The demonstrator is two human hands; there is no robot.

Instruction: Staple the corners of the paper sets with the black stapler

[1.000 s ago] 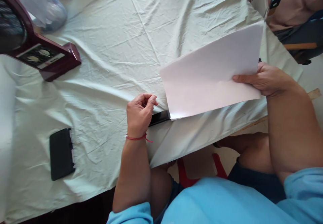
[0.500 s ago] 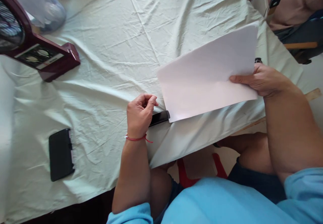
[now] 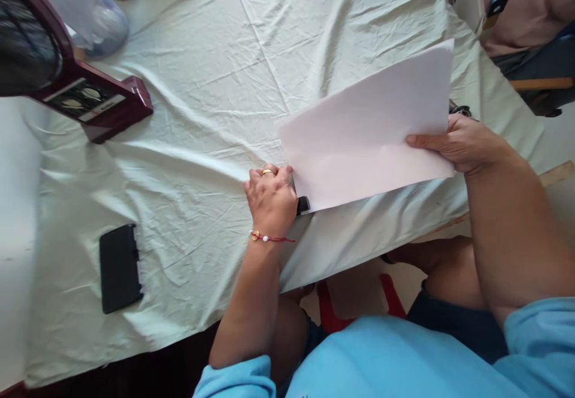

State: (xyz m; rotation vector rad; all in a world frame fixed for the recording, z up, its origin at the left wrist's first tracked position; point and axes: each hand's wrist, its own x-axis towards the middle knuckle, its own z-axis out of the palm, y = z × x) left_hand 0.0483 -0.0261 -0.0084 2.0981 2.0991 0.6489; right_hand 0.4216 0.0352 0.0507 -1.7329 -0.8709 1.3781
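Note:
White sheets of paper (image 3: 368,128) lie tilted across the table's near edge. My right hand (image 3: 467,143) grips their right side, thumb on top and fingers hidden underneath. At the lower left corner of the paper sits a slim black stapler (image 3: 303,204), its end meeting the sheets. My left hand (image 3: 272,197) is closed over the stapler from above with knuckles bent, so most of it is covered. A small dark metal object (image 3: 460,109), perhaps keys, shows beside my right hand.
A pale green cloth (image 3: 202,87) covers the table in wrinkles. On the left lie a black phone case (image 3: 120,269) and a maroon stand-like device (image 3: 108,102). Behind it is a plastic bag (image 3: 101,18). A red stool (image 3: 330,314) shows below the table.
My left hand has turned palm down, moved slightly right, and come over the stapler, covering more of it. The paper and my right hand have barely shifted.

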